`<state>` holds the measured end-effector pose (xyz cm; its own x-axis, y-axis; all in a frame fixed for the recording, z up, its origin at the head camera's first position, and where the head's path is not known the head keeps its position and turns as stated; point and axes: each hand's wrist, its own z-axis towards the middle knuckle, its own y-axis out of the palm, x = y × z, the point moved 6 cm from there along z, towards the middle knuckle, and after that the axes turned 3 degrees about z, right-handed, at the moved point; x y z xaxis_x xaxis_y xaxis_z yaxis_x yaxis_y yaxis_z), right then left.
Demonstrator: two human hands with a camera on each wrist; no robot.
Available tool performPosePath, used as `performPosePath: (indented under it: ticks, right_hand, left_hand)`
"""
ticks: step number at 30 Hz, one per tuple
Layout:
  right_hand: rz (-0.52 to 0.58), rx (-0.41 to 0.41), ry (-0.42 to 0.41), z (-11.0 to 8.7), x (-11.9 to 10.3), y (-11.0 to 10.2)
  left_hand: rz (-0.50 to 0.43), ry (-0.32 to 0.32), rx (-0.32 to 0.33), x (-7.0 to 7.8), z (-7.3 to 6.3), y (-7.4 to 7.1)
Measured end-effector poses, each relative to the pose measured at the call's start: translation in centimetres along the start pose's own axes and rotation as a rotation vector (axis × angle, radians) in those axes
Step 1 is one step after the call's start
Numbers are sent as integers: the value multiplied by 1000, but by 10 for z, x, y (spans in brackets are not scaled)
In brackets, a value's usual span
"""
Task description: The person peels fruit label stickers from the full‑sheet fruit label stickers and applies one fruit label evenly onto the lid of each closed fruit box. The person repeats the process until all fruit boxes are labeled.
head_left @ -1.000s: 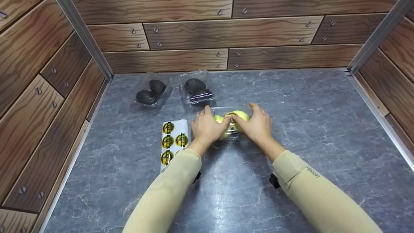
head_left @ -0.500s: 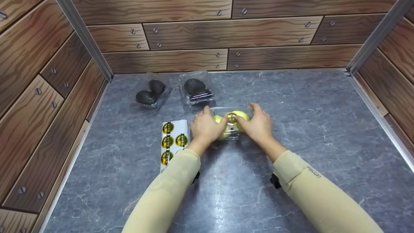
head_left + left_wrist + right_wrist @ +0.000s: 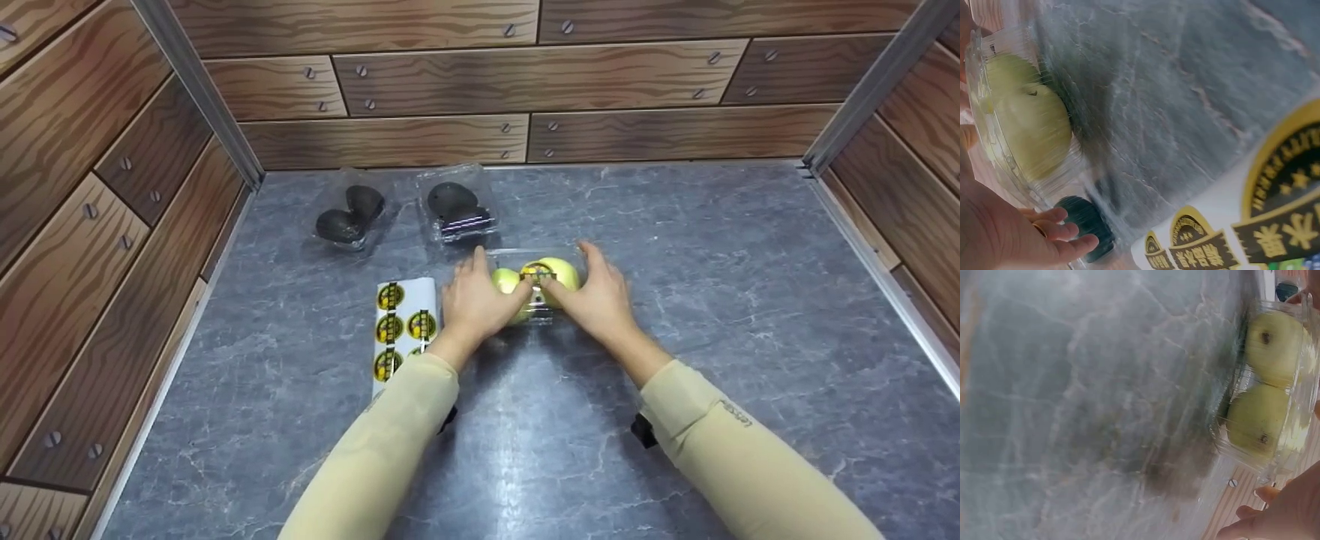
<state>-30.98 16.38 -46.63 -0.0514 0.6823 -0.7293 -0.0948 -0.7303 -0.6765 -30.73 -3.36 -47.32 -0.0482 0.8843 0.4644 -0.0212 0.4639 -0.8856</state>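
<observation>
A clear plastic clamshell box [image 3: 541, 313] with yellow-green apples [image 3: 561, 273] lies on the grey tabletop. A round black-and-yellow sticker [image 3: 537, 268] sits on its lid. My left hand [image 3: 478, 301] is at the box's left side and my right hand [image 3: 601, 297] at its right, both thumbs pressing on the sticker. The other fingers spread along the sides, extended. Apples [image 3: 1036, 132] show through the wall in the left wrist view, near the left fingers [image 3: 1067, 243]. Two apples [image 3: 1261, 419] also show in the right wrist view, with the right hand [image 3: 1286, 512] below them.
Two clear boxes, a left one [image 3: 354, 241] and a right one [image 3: 480, 180], hold dark avocado-like fruits behind my left hand. A white sheet of round stickers [image 3: 405, 321] lies left of the apple box. Wood-patterned walls [image 3: 435, 82] enclose the tabletop.
My thumbs moved apart on the lid, showing the sticker, then came back together over it. The forearms shifted slightly outward. The box stayed in place.
</observation>
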Motion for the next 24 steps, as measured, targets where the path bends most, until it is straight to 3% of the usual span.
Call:
performPosePath:
  ticks: [5,24]
  right_hand:
    - [0,2,6,-2,3,1]
    - [14,-7,2,0,1,4]
  left_hand:
    - [-14,24,-5,1,-2,2]
    - [10,7,17,0,-2,2]
